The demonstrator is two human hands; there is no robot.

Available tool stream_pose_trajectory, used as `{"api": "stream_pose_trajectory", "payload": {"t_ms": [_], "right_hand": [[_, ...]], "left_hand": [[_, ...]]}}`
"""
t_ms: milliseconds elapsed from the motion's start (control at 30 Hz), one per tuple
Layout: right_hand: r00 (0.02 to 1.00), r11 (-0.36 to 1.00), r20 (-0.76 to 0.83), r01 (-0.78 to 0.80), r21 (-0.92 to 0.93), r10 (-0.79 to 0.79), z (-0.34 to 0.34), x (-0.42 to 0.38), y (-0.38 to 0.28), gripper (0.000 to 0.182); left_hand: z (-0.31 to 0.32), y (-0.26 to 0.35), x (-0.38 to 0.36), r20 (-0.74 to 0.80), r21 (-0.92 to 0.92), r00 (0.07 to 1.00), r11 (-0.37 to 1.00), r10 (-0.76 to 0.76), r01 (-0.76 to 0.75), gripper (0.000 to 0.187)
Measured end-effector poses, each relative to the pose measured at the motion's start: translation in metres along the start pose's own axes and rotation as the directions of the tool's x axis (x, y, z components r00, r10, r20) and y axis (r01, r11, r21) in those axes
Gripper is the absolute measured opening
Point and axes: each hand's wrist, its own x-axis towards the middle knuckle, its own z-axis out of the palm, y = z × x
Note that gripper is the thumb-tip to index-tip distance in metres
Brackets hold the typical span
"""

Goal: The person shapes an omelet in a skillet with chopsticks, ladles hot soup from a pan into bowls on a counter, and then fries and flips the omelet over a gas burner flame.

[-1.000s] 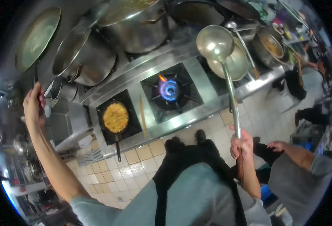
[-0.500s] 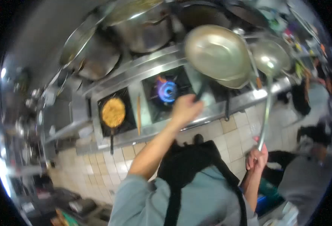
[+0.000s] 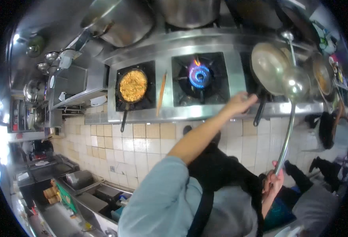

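Note:
My left hand (image 3: 242,103) is closed at the near side of a pale metal frying pan (image 3: 269,65). Its fingers seem wrapped round the pan's dark handle, which is mostly hidden. The pan is tilted over the right-hand burner, and a black handle (image 3: 260,112) juts out below it. In my right hand (image 3: 274,182) is the end of a long metal ladle (image 3: 286,142). The ladle's round bowl (image 3: 295,83) hangs beside the frying pan. To the left of my left hand, a blue flame (image 3: 199,76) burns on the middle burner with no pan over it.
A black skillet (image 3: 125,118) with a golden, chunky omelette-like food (image 3: 133,86) sits on the left burner. Wooden chopsticks (image 3: 162,94) lie beside it. Large pots (image 3: 122,23) stand behind. Another person's grey sleeve (image 3: 318,209) is close at the right.
My left hand and the frying pan have moved right relative to the lit burner. The ladle has swung nearer to the pan. The camera view has also shifted.

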Motion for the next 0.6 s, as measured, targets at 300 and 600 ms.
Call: {"api": "stream_pose_trajectory", "payload": {"t_ms": [300,600], "right_hand": [[0.995,0.987,0.101,0.039,-0.158,-0.023,0.031,0.007,-0.008,0.054],[0.99,0.956,0.131,-0.004,-0.294,0.044,0.057,0.015,-0.033,0.057]], "left_hand": [[-0.138,-0.23,-0.098,0.165,-0.147,0.805,0.793,-0.57,0.591,0.042],[-0.103,-0.308,-0.025,0.115,-0.657,0.918,0.664,-0.381,0.358,0.035]]}}
